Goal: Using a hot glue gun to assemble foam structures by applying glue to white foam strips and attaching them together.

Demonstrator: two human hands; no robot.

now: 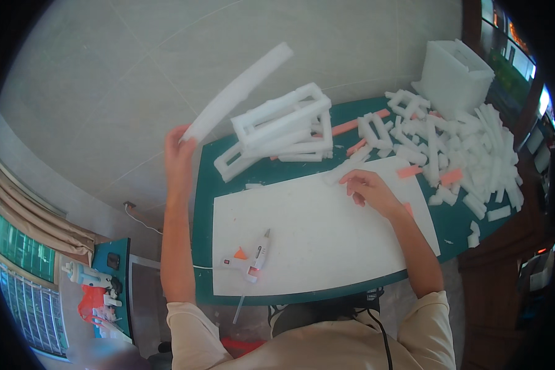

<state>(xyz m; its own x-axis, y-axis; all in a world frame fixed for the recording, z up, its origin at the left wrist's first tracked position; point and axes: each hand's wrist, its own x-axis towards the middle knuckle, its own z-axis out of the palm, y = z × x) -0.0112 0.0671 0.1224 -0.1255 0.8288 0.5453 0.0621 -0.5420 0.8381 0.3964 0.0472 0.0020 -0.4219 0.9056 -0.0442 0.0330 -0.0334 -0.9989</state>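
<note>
My left hand is raised at the far left, closed around the lower end of a long white foam strip. The strip slants up and to the right, in front of the wall. My right hand hovers over the white board, its fingers loosely bent and apart, with no object visible in them. Just beyond those fingertips lies a white foam piece. A white foam frame structure stands at the table's back left. Near the board's front left lies a glue gun, a glue stick poking from its rear.
A heap of white foam offcuts covers the right side of the green table. Behind it stands a white foam box. Pink strips lie among the pieces. A side table holds a bottle and a red bag.
</note>
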